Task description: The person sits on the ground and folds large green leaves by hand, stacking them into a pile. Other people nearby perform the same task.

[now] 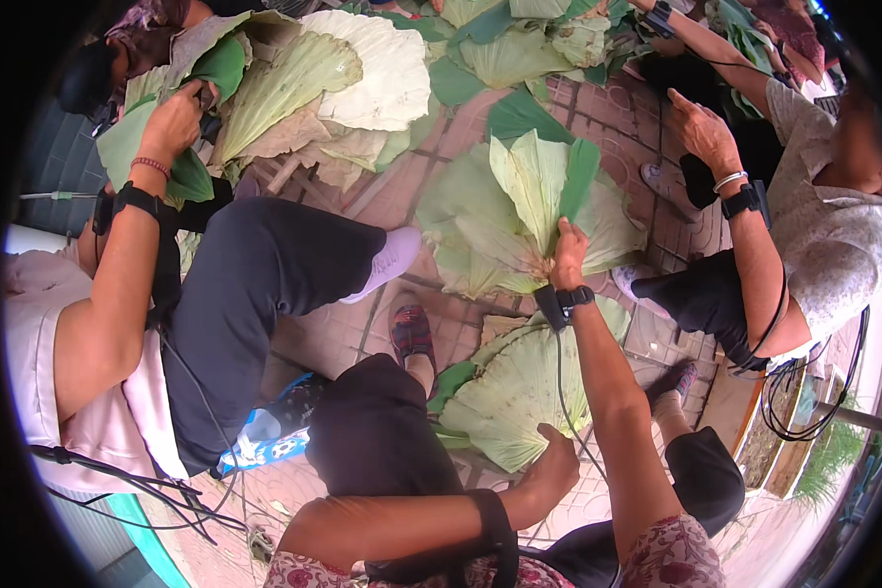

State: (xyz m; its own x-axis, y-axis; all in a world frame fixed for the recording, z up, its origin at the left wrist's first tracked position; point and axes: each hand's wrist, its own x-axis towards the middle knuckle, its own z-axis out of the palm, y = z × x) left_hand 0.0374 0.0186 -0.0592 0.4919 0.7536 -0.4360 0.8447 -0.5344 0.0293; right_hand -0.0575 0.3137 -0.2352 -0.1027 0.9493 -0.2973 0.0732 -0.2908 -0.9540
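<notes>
My right hand [570, 253] reaches forward and grips a folded lotus leaf [531, 181] by its narrow base, the pale, veined fan standing up from the fingers. A darker green leaf strip [579, 178] rises beside it from the same grip. Below and behind these lie more spread lotus leaves [456, 230] on the paving. Close to my body, my left hand [549, 477] is curled with the thumb up, at the edge of a large pale green leaf [510, 387] between my legs. Whatever its fingers hold is hidden.
At left, a co-worker's hand [173, 122] holds green leaves beside a tall leaf pile [294, 88]. Another co-worker's hand [706, 137] is raised at right. More leaves [505, 49] cover the far paving. A blue printed bag [269, 436] and black cables [813, 392] lie around.
</notes>
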